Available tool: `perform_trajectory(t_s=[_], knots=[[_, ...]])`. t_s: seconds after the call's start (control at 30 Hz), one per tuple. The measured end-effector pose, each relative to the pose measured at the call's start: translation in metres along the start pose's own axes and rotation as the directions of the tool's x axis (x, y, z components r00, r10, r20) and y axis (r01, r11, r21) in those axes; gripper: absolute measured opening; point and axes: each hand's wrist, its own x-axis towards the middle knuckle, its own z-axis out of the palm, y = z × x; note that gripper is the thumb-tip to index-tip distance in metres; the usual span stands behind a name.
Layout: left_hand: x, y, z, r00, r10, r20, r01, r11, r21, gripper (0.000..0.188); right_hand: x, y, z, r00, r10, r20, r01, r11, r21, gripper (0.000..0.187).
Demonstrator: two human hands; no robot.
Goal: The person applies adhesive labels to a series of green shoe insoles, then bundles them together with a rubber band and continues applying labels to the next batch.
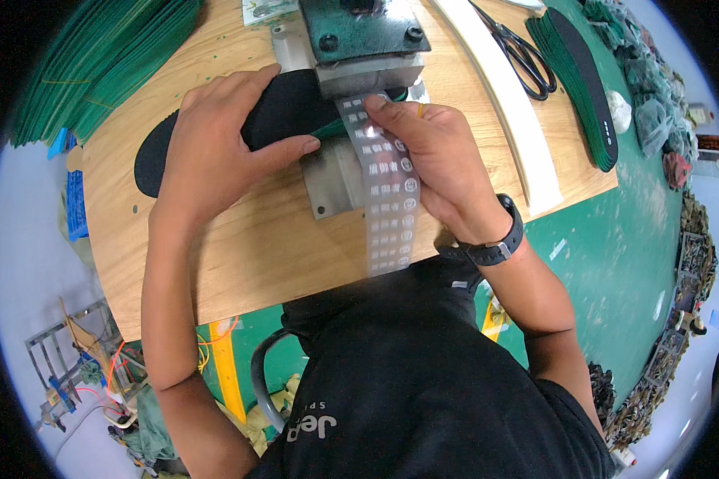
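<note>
A black insole (287, 108) with a green underside lies across the metal plate, its right end under the head of a press (367, 48). My left hand (216, 136) rests over the insole, fingers along its far edge and thumb at its near edge, holding it. Between thumb and fingers, my right hand (431, 152) pinches a clear strip of printed white labels (387, 199). The strip's top end is at the insole beneath the press head, and its lower part hangs toward the table's front edge. Part of the insole is hidden by my left hand and the press.
A thick stack of green sheets (108, 64) stands at the far left of the wooden table (240, 263). To the right are a curved white strip (507, 104), black-handled scissors (527, 60) and a stack of black and green insoles (579, 88). Bagged goods (651, 104) lie beyond, on the green floor.
</note>
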Motion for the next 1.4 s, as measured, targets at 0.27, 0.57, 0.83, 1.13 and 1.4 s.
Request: perform_trajectory(t_s=[0.27,0.57,0.83,1.13,1.4], knots=[[-0.001,0.006,0.0,0.998,-0.021,-0.053,0.017,0.996,-0.087,0.06,-0.007,-0.004,-0.003,1.0,0.0,0.021,-0.001,0.999,0.034,0.025],[-0.003,-0.002,0.004,0.966,0.133,-0.223,-0.17,0.973,-0.157,0.032,-0.016,-0.001,-0.007,0.998,-0.068,-0.008,0.068,0.997,-0.025,0.022],[-0.003,0.0,-0.001,0.953,-0.204,-0.223,0.119,0.931,-0.346,0.011,-0.043,-0.009,-0.016,0.998,0.001,-0.066,0.003,0.998,0.068,0.017],[-0.011,-0.007,-0.005,0.952,-0.264,-0.157,0.158,0.858,-0.489,0.013,-0.019,-0.009,-0.004,0.998,0.057,-0.008,-0.057,0.997,0.044,0.018],[-0.011,-0.008,-0.003,0.968,-0.163,-0.193,0.062,0.894,-0.444,0.014,-0.006,-0.005,-0.006,0.999,0.01,0.03,-0.011,0.999,0.05,0.02]])
